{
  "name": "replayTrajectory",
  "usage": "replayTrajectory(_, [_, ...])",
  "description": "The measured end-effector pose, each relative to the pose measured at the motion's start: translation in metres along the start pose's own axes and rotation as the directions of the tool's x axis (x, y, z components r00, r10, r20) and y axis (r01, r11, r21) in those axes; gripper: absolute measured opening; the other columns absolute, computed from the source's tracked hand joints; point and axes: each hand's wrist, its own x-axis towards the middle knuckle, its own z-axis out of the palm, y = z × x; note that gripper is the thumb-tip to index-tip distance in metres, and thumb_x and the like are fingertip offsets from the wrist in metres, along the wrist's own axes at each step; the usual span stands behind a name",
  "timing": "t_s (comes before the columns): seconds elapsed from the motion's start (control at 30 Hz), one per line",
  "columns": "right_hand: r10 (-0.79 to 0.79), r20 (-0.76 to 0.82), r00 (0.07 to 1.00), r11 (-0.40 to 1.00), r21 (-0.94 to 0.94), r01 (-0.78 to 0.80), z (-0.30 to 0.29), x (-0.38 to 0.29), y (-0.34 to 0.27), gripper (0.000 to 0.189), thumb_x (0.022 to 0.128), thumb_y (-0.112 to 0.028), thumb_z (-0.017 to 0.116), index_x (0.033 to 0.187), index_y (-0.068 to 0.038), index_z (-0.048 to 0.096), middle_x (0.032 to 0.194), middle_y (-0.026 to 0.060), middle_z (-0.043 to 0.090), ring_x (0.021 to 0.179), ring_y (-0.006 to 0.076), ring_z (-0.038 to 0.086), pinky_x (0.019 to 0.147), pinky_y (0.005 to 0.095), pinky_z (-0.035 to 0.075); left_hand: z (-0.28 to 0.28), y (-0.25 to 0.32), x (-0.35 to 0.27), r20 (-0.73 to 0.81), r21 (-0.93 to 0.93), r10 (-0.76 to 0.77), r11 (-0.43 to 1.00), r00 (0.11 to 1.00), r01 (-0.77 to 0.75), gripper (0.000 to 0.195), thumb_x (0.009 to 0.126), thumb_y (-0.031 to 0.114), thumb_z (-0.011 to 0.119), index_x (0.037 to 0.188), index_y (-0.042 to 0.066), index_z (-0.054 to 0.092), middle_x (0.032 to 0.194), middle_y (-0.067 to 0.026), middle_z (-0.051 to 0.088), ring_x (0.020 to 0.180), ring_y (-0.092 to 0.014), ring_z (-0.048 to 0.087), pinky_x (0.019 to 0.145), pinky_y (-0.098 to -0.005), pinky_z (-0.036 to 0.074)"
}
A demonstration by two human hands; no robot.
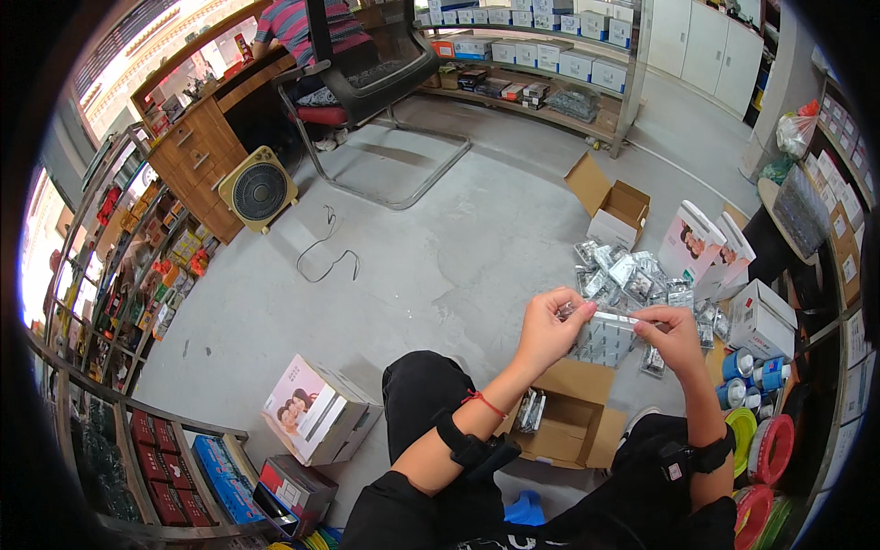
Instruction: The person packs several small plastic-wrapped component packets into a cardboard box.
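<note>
Both of my hands hold a clear plastic package (pixel 614 317) by its opposite ends, with a white strip along its top edge and a printed silvery face hanging below. The left end is pinched by my left hand (pixel 558 327), the right end by my right hand (pixel 670 337). Below them an open cardboard box (pixel 567 433) stands on the floor between my legs, with a few clear-wrapped packs (pixel 530 411) upright at its left side. Beyond my hands lies a heap of similar small clear-wrapped packs (pixel 629 271). What is inside the held package cannot be told.
Behind the heap sits an empty open carton (pixel 620 213). White printed boxes (pixel 762 320), blue cans (pixel 771 373) and wire coils (pixel 770 449) stand at right. A pink-and-white box (pixel 309 412) is at left. A person (pixel 330 34) sits at a desk, near a fan (pixel 259 189).
</note>
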Motion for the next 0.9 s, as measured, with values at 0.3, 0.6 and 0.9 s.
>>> replayTrajectory(0.3, [-0.189, -0.098, 0.977, 0.976, -0.129, 0.176, -0.006, -0.003, 0.004, 0.008, 0.063, -0.001, 0.057, 0.069, 0.004, 0.059, 0.063, 0.0044, 0.054, 0.054, 0.0064, 0.044, 0.048, 0.018, 0.033, 0.005, 0.004, -0.001, 0.114, 0.065, 0.026, 0.997, 0.993, -0.033, 0.011, 0.07, 0.009, 0.056, 0.077, 0.001, 0.057, 0.062, -0.0003, 0.054, 0.052, -0.003, 0.045, 0.048, -0.0168, 0.036])
replayTrajectory(0.6, [0.065, -0.185, 0.981, 0.968, 0.249, -0.017, 0.008, -0.002, 0.009, 0.008, 0.074, -0.005, 0.051, 0.075, 0.0, 0.056, 0.068, 0.0013, 0.055, 0.06, 0.0045, 0.047, 0.053, 0.0161, 0.034, 0.002, 0.004, -0.003, 0.115, 0.085, -0.01, 0.996, 0.993, 0.0, 0.008, 0.073, 0.005, 0.052, 0.068, -0.001, 0.054, 0.059, 0.0013, 0.051, 0.055, -0.003, 0.044, 0.049, -0.017, 0.036])
replayTrajectory(0.9, [-0.166, -0.478, 0.862, 0.967, 0.091, 0.237, 0.027, 0.001, 0.006, 0.015, 0.079, -0.011, 0.044, 0.067, -0.002, 0.046, 0.059, -0.0031, 0.043, 0.054, 0.0024, 0.037, 0.049, 0.0163, 0.031, 0.009, 0.011, -0.001, 0.16, -0.077, -0.087, 0.992, 0.983, 0.1, 0.016, 0.078, 0.012, 0.048, 0.071, 0.0, 0.054, 0.06, 0.0012, 0.051, 0.053, -0.003, 0.044, 0.047, -0.0162, 0.035])
